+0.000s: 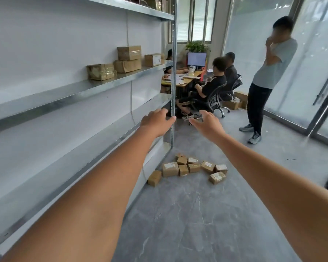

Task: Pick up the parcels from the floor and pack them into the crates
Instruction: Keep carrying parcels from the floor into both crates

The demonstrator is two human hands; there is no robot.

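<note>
Down on the grey floor (pixel 197 214), right by the foot of the metal shelf (pixel 80 89), sits a loose pile of small brown parcels (pixel 189 168), about ten of them, most with white labels facing up, a few touching each other and one lying a bit apart nearest the shelf. Both arms are stretched out forward above that pile, well clear of it. Left hand (pixel 155 122) is up in front of the shelf's corner post, fingers loose and spread, grip wide with nothing in it. Right hand (pixel 206 123) is just beside it, same deal: fingers relaxed and apart, holding nothing. On the middle level of the shelf there are four bigger boxes (pixel 129 59), two of them stacked (those look taped up and a bit shiny). Further back there's a desk (pixel 186 77) with a monitor (pixel 197 59) on it and a plant (pixel 197 46) behind, plus people sitting around it in office chairs. Another person (pixel 267 76) in a light shirt and dark trousers stands off to the right near the frosted glass wall, one hand raised to the face. Couldn't spot any crates from this angle.
</note>
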